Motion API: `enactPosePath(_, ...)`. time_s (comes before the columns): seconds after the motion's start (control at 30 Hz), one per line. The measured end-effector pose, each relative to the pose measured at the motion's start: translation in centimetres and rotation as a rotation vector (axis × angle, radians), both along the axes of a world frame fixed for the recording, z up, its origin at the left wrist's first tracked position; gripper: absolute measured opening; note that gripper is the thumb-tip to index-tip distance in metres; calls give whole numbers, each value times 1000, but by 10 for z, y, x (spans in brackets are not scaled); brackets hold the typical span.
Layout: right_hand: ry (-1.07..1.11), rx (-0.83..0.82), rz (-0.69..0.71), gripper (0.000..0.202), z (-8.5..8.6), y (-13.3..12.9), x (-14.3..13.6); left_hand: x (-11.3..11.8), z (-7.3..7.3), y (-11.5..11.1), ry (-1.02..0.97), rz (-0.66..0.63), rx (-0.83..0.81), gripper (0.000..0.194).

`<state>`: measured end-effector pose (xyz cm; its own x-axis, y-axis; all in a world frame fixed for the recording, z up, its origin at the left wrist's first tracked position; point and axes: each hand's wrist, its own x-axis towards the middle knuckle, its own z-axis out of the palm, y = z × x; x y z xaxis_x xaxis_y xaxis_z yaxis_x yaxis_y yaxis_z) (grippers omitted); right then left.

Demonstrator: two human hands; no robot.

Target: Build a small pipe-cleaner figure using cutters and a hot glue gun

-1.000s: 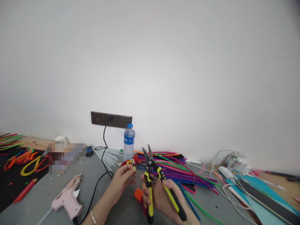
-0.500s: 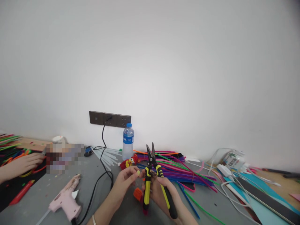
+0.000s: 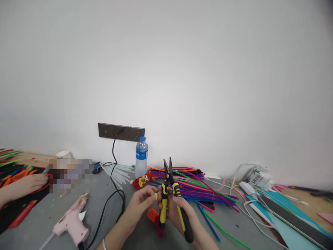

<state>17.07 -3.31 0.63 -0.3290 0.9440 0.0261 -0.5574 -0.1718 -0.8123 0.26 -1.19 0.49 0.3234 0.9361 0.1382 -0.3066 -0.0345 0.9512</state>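
Observation:
My right hand [image 3: 182, 211] is closed around yellow-and-black pliers [image 3: 168, 187], whose jaws point up and stand apart. Between the thumb and fingers of my left hand [image 3: 143, 201] is a small pale yellow piece [image 3: 156, 196], too small to name. My left fingertips are close beside the pliers' left handle. Below them lies an orange and dark pink fuzzy piece [image 3: 154, 217], partly hidden by the handle. Just beyond my left hand a small red figure [image 3: 142, 181] with googly eyes and a yellow part rests on the grey table [image 3: 130, 236].
Pipe cleaners [image 3: 203, 191] lie in a bundle behind my hands. A water bottle [image 3: 141, 159] stands near the wall, beside glue sticks [image 3: 118, 177]. At left are a pink glue gun [image 3: 73, 222], its black cord, and another person's hand [image 3: 31, 184]. A dark phone-like slab [image 3: 293, 220] sits at right.
My left fingertips have shifted slightly right, nearer the pliers, with the pale yellow piece still pinched. The pliers stay in my right hand, almost unmoved. The view has shifted slightly.

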Motion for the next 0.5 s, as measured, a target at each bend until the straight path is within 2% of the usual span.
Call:
enactPosePath(0.13, -317, 141, -251, 52, 0, -4, -2, 1, 2, 0, 51, 144, 140, 34)
enactPosePath(0.23, -566, 293, -409, 50, 6, -10, -6, 2, 3, -1, 29, 163, 132, 38)
enactPosePath(0.37, -719, 309, -479, 44, 13, -13, -5, 4, 3, -3, 39, 153, 65, 42)
enactPosePath(0.5, -735, 290, -449, 35, 16, -11, 1, 6, -2, -5, 48, 142, 55, 38)
